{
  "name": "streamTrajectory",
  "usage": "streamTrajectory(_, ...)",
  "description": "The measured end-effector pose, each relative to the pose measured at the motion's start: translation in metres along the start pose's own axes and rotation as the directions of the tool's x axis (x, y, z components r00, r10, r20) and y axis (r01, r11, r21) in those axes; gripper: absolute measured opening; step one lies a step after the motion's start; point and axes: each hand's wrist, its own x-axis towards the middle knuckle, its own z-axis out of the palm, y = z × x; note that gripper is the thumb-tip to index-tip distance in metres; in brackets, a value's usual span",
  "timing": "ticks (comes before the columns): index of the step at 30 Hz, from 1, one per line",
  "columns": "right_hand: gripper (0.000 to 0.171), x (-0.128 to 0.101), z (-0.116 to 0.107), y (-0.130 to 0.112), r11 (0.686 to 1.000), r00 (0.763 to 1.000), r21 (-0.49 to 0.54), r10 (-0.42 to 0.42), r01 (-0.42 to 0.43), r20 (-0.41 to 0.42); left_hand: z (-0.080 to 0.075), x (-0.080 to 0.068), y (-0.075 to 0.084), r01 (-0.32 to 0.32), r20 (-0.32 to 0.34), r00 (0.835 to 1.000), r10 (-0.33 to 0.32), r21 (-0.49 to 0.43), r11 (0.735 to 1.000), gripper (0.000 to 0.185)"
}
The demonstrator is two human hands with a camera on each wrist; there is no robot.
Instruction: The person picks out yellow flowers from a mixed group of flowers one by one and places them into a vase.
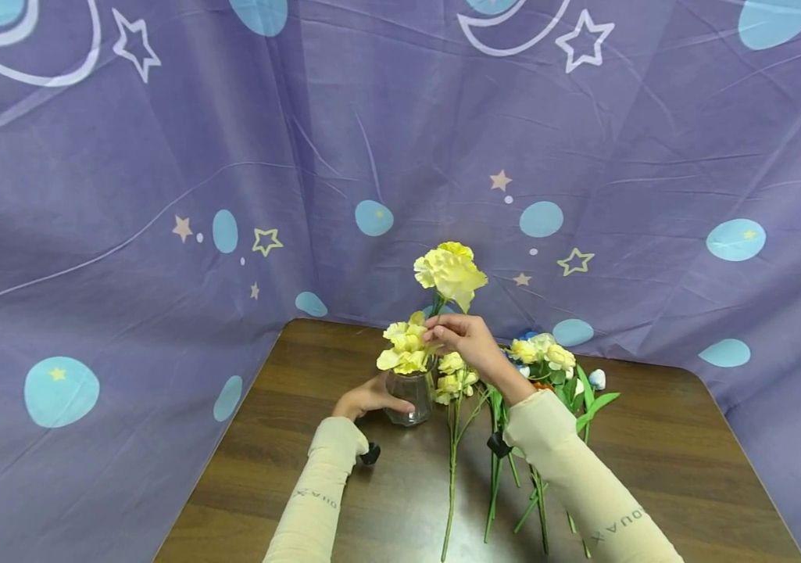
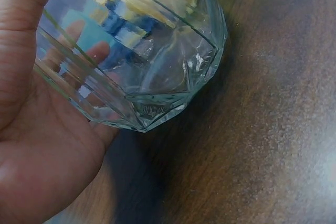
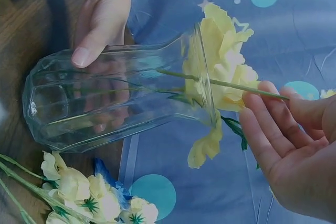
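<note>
Head view, centre of frame: the left hand (image 1: 366, 400) is wrapped around the base of a faceted glass vase (image 1: 410, 396) that stands on a dark wooden table (image 1: 653, 461). In the left wrist view the palm and fingers (image 2: 31, 129) lie against the ribbed glass wall (image 2: 157, 72), the fingertips showing through the glass; the grip is closed on the vase.

The right hand (image 1: 466, 338), just above and right of the vase mouth, pinches the thin green stem of a tall yellow carnation (image 1: 449, 272) between thumb and fingers. The bloom stands above the hand at centre frame. In the right wrist view the stem (image 3: 226, 83) runs from the fingertips (image 3: 262, 103) through the vase mouth into the glass body (image 3: 115, 103), passing a second yellow bloom (image 3: 223, 51) that sits at the rim. The same bloom appears in the head view as a yellow cluster (image 1: 403, 348) at the vase mouth.

Right of the vase, loose artificial flowers (image 1: 541, 356) lie on the table, yellow heads towards the backdrop and green stems towards the lower edge of the frame; one long stem (image 1: 451, 477) lies just right of the vase. A purple cloth (image 1: 161, 195) printed with stars, moons and blue dots forms the backdrop. Both forearms wear pale sleeves (image 1: 583, 477).
</note>
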Motion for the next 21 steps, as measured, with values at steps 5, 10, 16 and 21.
streamTrajectory(5,0.029,0.0004,0.0008,-0.0014,1.000,0.998,0.021,0.015,-0.014,-0.056,-0.0001,0.0004,-0.0009,0.001,-0.018,1.000,-0.001,-0.018,1.000,0.118)
streamTrajectory(10,0.027,0.0013,0.0010,-0.0032,1.000,0.996,0.017,0.025,-0.024,-0.080,-0.0001,0.0009,-0.0020,-0.001,-0.023,1.000,0.000,-0.026,1.000,0.118)
streamTrajectory(16,0.026,0.0024,0.0007,-0.0050,1.000,0.998,-0.006,-0.005,0.004,-0.068,-0.0004,0.0001,-0.0009,0.010,-0.013,1.000,-0.011,-0.025,1.000,0.117)
streamTrajectory(21,0.024,0.0031,0.0008,-0.0044,0.999,0.999,-0.019,-0.030,0.030,-0.028,-0.0003,-0.0007,0.0003,0.014,-0.010,1.000,-0.014,-0.037,0.999,0.119)
